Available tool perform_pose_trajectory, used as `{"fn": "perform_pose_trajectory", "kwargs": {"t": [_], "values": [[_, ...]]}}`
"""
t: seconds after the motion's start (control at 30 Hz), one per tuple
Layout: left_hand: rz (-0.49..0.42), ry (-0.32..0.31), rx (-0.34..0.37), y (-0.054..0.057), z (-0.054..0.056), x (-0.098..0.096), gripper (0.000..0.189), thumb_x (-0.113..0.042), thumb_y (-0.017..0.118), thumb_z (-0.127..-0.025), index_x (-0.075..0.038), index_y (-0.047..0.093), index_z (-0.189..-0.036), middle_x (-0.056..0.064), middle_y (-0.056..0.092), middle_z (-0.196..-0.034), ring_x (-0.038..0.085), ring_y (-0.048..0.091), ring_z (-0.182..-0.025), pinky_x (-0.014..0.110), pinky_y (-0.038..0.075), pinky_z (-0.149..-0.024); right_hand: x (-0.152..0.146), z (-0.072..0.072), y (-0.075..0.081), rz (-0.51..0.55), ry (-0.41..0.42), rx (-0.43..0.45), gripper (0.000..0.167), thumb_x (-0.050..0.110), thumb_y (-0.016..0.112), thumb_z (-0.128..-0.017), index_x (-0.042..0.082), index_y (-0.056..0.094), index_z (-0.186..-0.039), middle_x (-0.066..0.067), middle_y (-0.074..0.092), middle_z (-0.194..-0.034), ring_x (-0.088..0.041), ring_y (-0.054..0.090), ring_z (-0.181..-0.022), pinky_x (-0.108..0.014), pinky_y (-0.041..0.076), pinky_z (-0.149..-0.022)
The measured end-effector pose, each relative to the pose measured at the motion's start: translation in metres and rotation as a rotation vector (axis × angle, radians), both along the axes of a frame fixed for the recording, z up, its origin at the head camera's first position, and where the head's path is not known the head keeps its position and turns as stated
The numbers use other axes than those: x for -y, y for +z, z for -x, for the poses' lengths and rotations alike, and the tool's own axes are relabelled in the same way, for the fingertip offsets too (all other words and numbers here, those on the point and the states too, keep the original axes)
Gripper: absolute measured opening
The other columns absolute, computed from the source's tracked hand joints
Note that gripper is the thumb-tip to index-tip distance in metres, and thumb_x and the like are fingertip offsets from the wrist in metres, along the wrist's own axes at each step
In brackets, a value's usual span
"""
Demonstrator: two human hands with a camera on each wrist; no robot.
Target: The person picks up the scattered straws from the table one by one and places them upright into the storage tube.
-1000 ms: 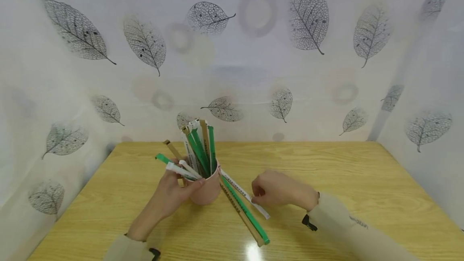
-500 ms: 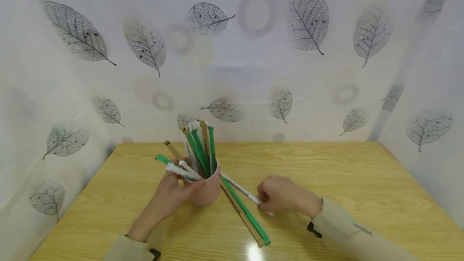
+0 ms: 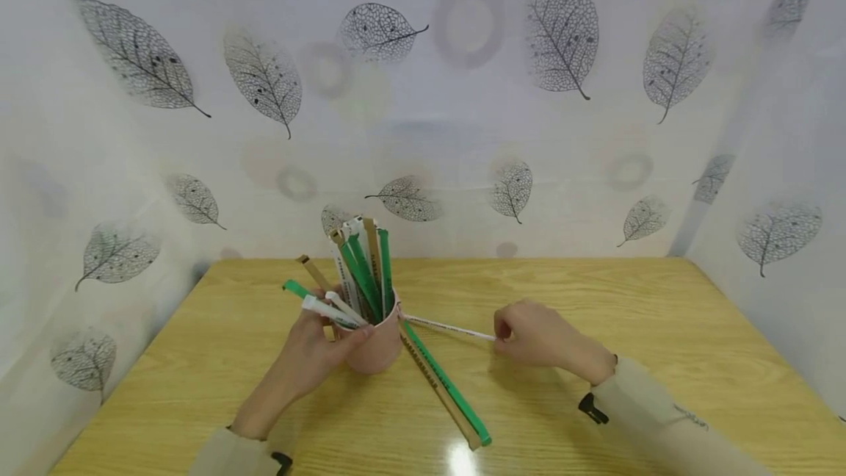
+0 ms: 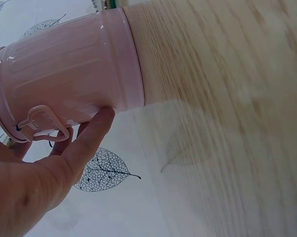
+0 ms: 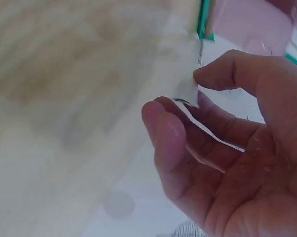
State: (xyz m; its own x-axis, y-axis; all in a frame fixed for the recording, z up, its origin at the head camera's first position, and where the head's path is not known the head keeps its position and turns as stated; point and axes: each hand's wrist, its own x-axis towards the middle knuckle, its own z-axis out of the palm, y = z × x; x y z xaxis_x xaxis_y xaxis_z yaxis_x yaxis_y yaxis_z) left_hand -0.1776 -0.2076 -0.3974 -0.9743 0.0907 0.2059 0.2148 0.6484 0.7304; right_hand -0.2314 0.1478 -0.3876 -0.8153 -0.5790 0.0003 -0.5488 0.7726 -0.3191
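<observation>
My left hand grips a small pink metal pail, thumb at its near rim and the other fingers around the far left side. In the left wrist view the pail shows a wire handle loop. Many green, white and brown paper-wrapped straws stand in it, some leaning out left. To the right, my right hand pinches the outer end of a white wrapped straw, whose other end meets the pail's side. That flat white end lies between thumb and fingers in the right wrist view.
One green wrapped straw and one brown wrapped straw lie side by side on the wooden table, slanting toward the front from the pail. A pale leaf-patterned cloth hangs behind and along both sides.
My right hand has moved right and farther back, swinging the white straw's outer end away from the green and brown straws. The left hand and the pail have not visibly moved.
</observation>
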Motion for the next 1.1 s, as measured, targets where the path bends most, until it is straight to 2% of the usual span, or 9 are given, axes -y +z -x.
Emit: {"fn": "perform_pose_trajectory", "kwargs": {"t": [0.17, 0.23, 0.37, 0.47, 0.53, 0.63, 0.8, 0.97, 1.1], "values": [[0.005, 0.003, 0.000, 0.001, 0.000, -0.001, 0.076, -0.045, 0.071, -0.094, -0.004, 0.040, -0.150, 0.008, 0.052, -0.114, 0.015, 0.051, -0.094, 0.028, 0.045, -0.079, -0.018, 0.009, 0.016, 0.171, -0.041, -0.055, 0.007, 0.012, 0.068, -0.091, 0.016, 0.068, -0.086, 0.007, 0.067, -0.077, -0.005, 0.056, -0.063, -0.023, 0.047, -0.058], [0.012, 0.006, -0.004, 0.001, 0.000, -0.001, 0.077, -0.045, 0.071, -0.094, -0.004, 0.040, -0.151, 0.008, 0.052, -0.117, 0.016, 0.051, -0.095, 0.030, 0.046, -0.081, -0.025, 0.011, 0.021, 0.255, -0.057, -0.095, 0.007, 0.010, 0.067, -0.093, 0.015, 0.069, -0.089, 0.007, 0.069, -0.079, -0.009, 0.064, -0.069, -0.028, 0.054, -0.063], [0.025, 0.011, -0.015, -0.001, 0.001, 0.000, 0.077, -0.046, 0.072, -0.093, -0.004, 0.040, -0.151, 0.008, 0.051, -0.116, 0.017, 0.052, -0.096, 0.030, 0.046, -0.081, -0.034, 0.013, 0.027, 0.422, -0.064, -0.190, 0.007, 0.009, 0.069, -0.094, 0.015, 0.072, -0.094, 0.004, 0.074, -0.090, -0.016, 0.072, -0.087, -0.029, 0.058, -0.068], [0.027, 0.015, -0.017, -0.002, 0.002, 0.000, 0.077, -0.046, 0.073, -0.093, -0.005, 0.041, -0.150, 0.007, 0.051, -0.115, 0.017, 0.051, -0.095, 0.029, 0.045, -0.080, -0.036, 0.015, 0.028, 0.560, -0.022, -0.241, 0.010, 0.006, 0.071, -0.094, 0.015, 0.073, -0.097, 0.001, 0.075, -0.096, -0.011, 0.073, -0.087, -0.024, 0.058, -0.066], [0.019, 0.013, -0.013, -0.002, 0.001, 0.000, 0.076, -0.046, 0.073, -0.093, -0.005, 0.041, -0.149, 0.007, 0.051, -0.115, 0.017, 0.051, -0.095, 0.029, 0.045, -0.080, -0.035, 0.016, 0.027, 0.640, 0.014, -0.272, 0.014, 0.003, 0.072, -0.093, 0.015, 0.074, -0.099, -0.001, 0.076, -0.098, -0.007, 0.073, -0.085, -0.024, 0.060, -0.071], [0.013, 0.007, -0.011, -0.002, 0.001, 0.000, 0.074, -0.046, 0.072, -0.094, -0.005, 0.042, -0.148, 0.008, 0.050, -0.114, 0.017, 0.050, -0.095, 0.028, 0.045, -0.079, -0.031, 0.017, 0.028, 0.742, 0.059, -0.299, 0.019, -0.004, 0.072, -0.090, 0.013, 0.075, -0.100, -0.005, 0.076, -0.096, -0.003, 0.072, -0.084, -0.022, 0.060, -0.075], [0.003, 0.007, -0.007, -0.003, 0.001, 0.000, 0.072, -0.045, 0.072, -0.093, -0.007, 0.044, -0.147, 0.006, 0.049, -0.112, 0.016, 0.049, -0.094, 0.027, 0.044, -0.079, -0.022, 0.022, 0.031, 0.895, 0.103, -0.315, 0.025, -0.014, 0.072, -0.086, 0.004, 0.075, -0.103, -0.013, 0.076, -0.088, -0.001, 0.071, -0.079, -0.019, 0.059, -0.073], [0.006, 0.016, -0.005, -0.003, 0.002, -0.001, 0.072, -0.046, 0.074, -0.092, -0.008, 0.045, -0.145, 0.006, 0.049, -0.112, 0.017, 0.050, -0.095, 0.027, 0.044, -0.080, -0.012, 0.029, 0.035, 1.003, 0.139, -0.359, 0.030, -0.018, 0.072, -0.083, -0.005, 0.074, -0.110, -0.019, 0.075, -0.085, -0.007, 0.072, -0.073, -0.021, 0.060, -0.071], [0.014, 0.024, -0.005, -0.003, 0.002, 0.000, 0.070, -0.048, 0.074, -0.091, -0.010, 0.047, -0.144, 0.006, 0.049, -0.114, 0.018, 0.050, -0.096, 0.030, 0.045, -0.082, -0.004, 0.032, 0.038, 1.042, 0.163, -0.403, 0.040, -0.020, 0.074, -0.080, -0.009, 0.067, -0.119, -0.022, 0.072, -0.081, -0.009, 0.071, -0.069, -0.021, 0.060, -0.068]]}}
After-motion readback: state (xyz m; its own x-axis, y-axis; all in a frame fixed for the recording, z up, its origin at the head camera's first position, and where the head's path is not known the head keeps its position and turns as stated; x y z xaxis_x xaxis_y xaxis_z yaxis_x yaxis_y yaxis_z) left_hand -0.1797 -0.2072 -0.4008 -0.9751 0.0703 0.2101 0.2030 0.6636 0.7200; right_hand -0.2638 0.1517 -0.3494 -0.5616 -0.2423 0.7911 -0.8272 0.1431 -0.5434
